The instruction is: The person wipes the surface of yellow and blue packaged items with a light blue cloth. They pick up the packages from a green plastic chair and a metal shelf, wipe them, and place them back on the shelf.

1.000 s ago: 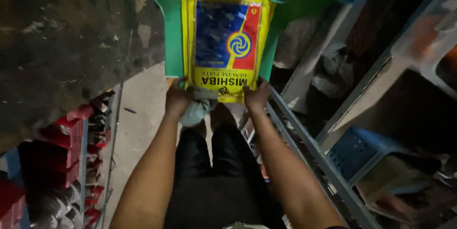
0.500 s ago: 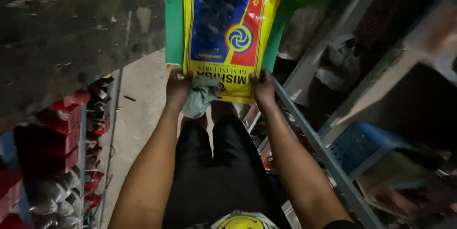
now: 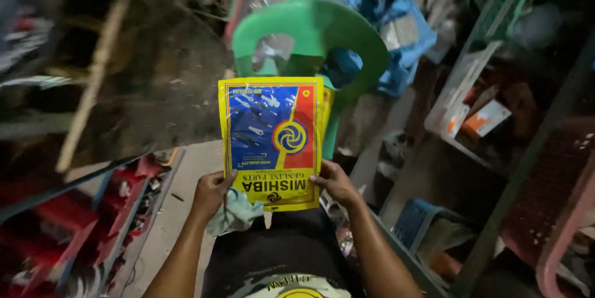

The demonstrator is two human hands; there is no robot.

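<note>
While both hands grip its lower corners, the yellow packet (image 3: 273,143) is lifted upright before the green chair (image 3: 316,31). Left hand (image 3: 212,191) clamps packet and grey rag (image 3: 234,212); right hand (image 3: 334,181) pinches the opposite corner. Packet remains sealed, unplaced.

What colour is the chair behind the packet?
Green: the plastic chair shows in the head view, just beyond the yellow packet held in both hands.

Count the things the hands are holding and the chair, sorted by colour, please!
Yellow: 1, the flat packet, gripped by the left hand and right hand.
Pale grey-green: 1, the cloth under the left hand.
Green: 1, the plastic chair behind the packet.
Total: 3
</note>
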